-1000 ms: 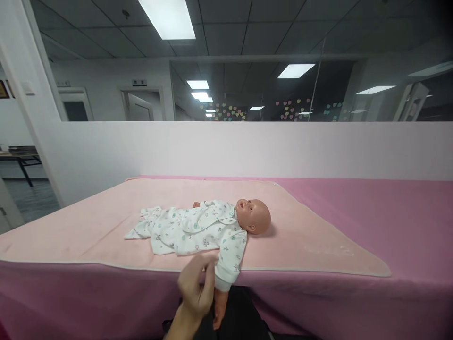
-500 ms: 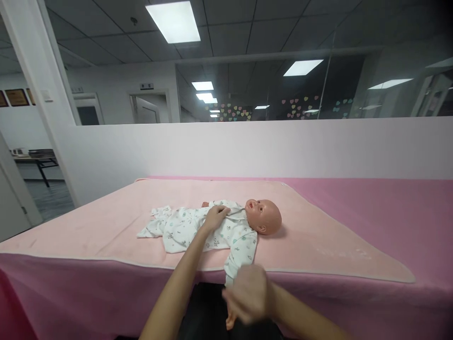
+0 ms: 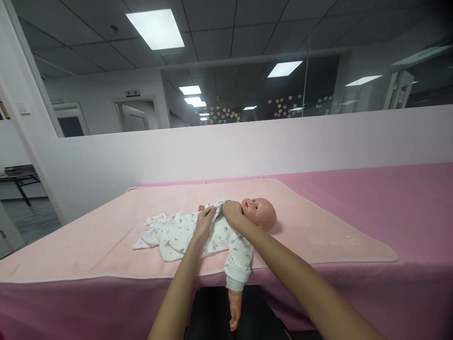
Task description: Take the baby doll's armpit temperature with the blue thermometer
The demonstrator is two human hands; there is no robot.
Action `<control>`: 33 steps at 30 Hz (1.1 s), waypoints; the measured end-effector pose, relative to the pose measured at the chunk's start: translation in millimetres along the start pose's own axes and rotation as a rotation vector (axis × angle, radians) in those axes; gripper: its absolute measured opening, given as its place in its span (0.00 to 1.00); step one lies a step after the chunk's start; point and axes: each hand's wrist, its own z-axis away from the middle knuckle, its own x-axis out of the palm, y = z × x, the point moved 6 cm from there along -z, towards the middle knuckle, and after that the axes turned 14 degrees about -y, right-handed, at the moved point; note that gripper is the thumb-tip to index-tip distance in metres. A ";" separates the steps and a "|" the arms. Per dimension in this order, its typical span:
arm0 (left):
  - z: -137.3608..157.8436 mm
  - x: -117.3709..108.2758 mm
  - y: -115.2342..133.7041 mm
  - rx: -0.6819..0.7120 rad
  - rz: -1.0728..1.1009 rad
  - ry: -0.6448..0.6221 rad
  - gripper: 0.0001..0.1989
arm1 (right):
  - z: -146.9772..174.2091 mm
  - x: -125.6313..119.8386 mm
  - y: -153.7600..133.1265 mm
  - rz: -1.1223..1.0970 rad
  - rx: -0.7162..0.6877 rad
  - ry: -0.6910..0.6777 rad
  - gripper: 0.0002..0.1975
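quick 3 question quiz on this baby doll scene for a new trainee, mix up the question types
1. True or false: both hands are at the collar of the doll's white printed outfit.
2. Which way does the doll's head point in the picture? A) left B) right C) toward the camera
3. Fill in: the doll's near arm hangs over the table's ______.

Key
1. True: the left hand and right hand meet on the cloth just below the chin.
2. B
3. Edge; the doll lies on a pale pink blanket over a darker pink table cover.
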 end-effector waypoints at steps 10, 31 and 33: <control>24.6 29.4 20.4 0.234 -0.828 0.071 0.14 | 94.2 -46.4 48.5 -0.388 0.076 0.462 0.14; 39.3 58.5 21.4 0.343 -1.317 -0.020 0.11 | 162.8 54.3 196.8 -0.735 0.301 0.404 0.16; 39.2 56.2 20.2 0.331 -1.295 -0.006 0.13 | 161.8 62.1 212.3 -0.540 0.363 0.358 0.16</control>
